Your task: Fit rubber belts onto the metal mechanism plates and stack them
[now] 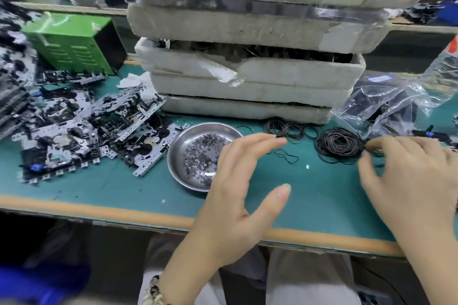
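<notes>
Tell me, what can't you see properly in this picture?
Head view:
- Foam trays: contents hidden by their walls and the trays above.
- Steel bowl: right side covered by the left hand.
- Right hand: too blurred to tell whether it pinches anything in the belt pile.
- Far-left plates: blurred.
</notes>
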The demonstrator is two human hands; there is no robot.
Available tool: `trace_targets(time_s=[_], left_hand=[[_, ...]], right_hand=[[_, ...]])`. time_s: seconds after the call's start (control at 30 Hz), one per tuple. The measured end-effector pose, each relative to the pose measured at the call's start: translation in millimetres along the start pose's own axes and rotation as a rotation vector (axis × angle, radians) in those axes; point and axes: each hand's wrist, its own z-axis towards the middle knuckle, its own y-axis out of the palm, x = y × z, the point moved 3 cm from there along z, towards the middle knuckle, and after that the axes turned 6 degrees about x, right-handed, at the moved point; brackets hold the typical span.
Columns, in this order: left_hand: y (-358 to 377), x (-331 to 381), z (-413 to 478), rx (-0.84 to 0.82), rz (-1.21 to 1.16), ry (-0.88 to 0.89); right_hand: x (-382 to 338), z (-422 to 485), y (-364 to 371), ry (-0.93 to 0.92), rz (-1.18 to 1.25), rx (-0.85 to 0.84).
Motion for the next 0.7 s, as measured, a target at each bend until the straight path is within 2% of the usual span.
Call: trace_targets(time_s=[0.13, 0.3, 0.43, 0.53, 0.7], left_hand=[[-38.5, -8.9, -0.9, 0.132, 0.316, 0.065], [-91.9, -27.1, 10.1, 0.326, 0.833, 0.159], [-131.0, -44.6, 30.9, 0.366, 1.171, 0.074], [-146.1, -56.1, 44.4, 0.358, 1.242, -0.042], [-165.2, -70.4, 62.6, 0.395, 1.253, -0.166]], right_hand=[[4.9, -0.2, -1.9, 0.076, 0.139, -0.012], [-5.3, -5.9, -9.0, 0.14, 0.371, -0.029], [-25.7, -9.5, -16.1, 0.123, 0.403, -0.072], [-37.5, -12.3, -21.1, 0.074, 0.362, -0.122], [-35.4, -14.7, -22.4, 0.122, 0.358, -0.151]])
